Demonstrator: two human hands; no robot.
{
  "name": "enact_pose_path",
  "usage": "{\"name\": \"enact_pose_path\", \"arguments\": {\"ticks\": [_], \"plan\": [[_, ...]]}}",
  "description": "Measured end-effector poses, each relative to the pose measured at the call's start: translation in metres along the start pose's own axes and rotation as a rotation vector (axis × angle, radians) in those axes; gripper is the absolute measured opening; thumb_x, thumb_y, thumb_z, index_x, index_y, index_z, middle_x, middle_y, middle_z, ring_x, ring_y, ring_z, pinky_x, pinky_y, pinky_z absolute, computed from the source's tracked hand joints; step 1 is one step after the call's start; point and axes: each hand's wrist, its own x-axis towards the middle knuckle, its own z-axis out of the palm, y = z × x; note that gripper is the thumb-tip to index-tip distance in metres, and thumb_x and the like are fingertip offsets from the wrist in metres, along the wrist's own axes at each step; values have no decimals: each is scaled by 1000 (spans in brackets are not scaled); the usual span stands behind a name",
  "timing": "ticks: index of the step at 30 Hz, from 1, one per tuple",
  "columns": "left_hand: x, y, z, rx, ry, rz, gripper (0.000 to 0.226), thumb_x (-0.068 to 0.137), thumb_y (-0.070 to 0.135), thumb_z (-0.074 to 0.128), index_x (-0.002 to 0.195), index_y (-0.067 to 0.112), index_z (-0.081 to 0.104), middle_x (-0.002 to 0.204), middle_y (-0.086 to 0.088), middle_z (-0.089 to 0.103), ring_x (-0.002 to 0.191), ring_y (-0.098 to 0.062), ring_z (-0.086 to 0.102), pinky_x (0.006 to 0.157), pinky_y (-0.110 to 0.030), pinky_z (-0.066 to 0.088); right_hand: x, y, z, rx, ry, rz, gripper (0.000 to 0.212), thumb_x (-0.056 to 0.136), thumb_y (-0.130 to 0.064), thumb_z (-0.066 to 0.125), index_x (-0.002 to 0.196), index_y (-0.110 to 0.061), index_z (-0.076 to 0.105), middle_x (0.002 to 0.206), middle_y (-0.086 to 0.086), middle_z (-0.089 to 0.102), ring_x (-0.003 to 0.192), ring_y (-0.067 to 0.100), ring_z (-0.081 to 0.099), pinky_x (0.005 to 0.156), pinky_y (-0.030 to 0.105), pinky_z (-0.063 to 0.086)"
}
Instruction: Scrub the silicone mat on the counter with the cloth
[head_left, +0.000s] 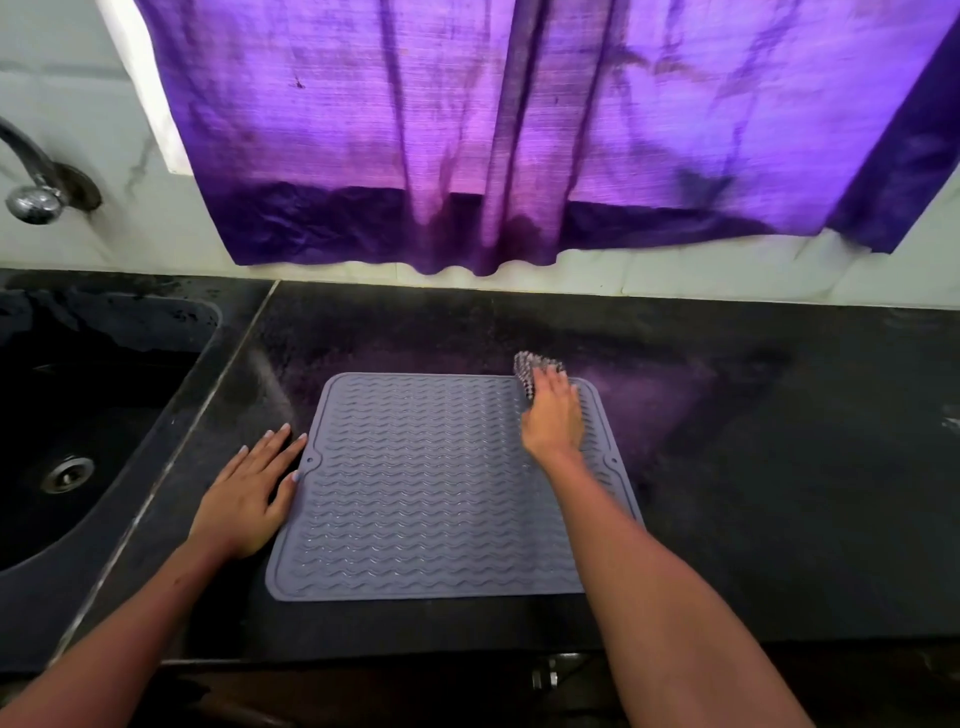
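Silicone mat lay limp, likely slippery, on the table; left hand flat beside it, right hand gripped cloth at its far right corner.

Head view: high, close, facing forward-down over counter.
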Motion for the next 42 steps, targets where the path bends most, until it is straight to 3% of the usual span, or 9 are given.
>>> {"name": "enact_pose_path", "arguments": {"ticks": [12,14,17,21,24,29,37,40,42], "plan": [[0,4,-1,-1,7,-1,73,85,55,10,144,19,30,153,2,23,140,-10,16,117,-33,9,-6,13,11,-134,-242,-81,68,92,-12,46,150,-15,11,159,7,1,147,22,1,121,36,3],[0,4,-1,6,1,0,73,85,56,10,145,19,30,153,2,23,141,-9,16,117,-33,9,-5,12,4,-1,-293,-55,61,94,-10,43,149,-15,17,159,6,6,146,24,7,119,39,9],[0,1,-2,0,-5,-6,73,84,56,9,145,20,30,153,2,23,141,-9,15,117,-34,9,14,18,-19,407,-367,153,40,98,-14,41,137,-9,44,144,11,43,123,24,47,100,33,40],[0,1,0,-2,0,-11,73,84,57,10,144,22,31,153,2,23,140,-8,15,117,-33,9,33,31,-47,841,-122,457,32,97,-17,45,123,-3,57,122,14,61,110,28,58,92,36,46],[0,-1,0,-7,4,-7,72,85,56,11,144,22,31,153,3,23,140,-7,15,117,-33,9,25,44,-47,405,-1,268,41,94,-9,43,135,-10,48,134,17,53,124,34,48,101,37,38],[0,0,0,-13,10,4,72,85,56,12,144,20,32,153,2,24,140,-9,16,117,-35,11,5,61,-8,-124,-163,-94,63,92,-8,41,149,-7,16,158,10,11,146,22,11,120,33,6],[0,4,1,-1,24,-8,70,86,53,13,143,19,34,152,0,27,141,-12,21,116,-37,14,9,62,-6,-102,-227,-77,63,93,-7,39,150,-7,12,159,9,4,147,20,4,121,31,4],[1,2,1,2,15,-11,70,86,54,13,144,20,33,152,0,26,141,-11,19,117,-36,13,16,63,-15,135,-265,19,54,95,-7,39,147,-9,27,154,9,27,138,26,31,114,33,26],[1,0,1,6,7,-8,70,85,54,12,144,21,33,153,0,27,141,-12,20,117,-36,13,22,63,-29,466,-223,229,41,97,-12,41,138,-7,45,113,8,60,91,24,59,78,32,46]]}}
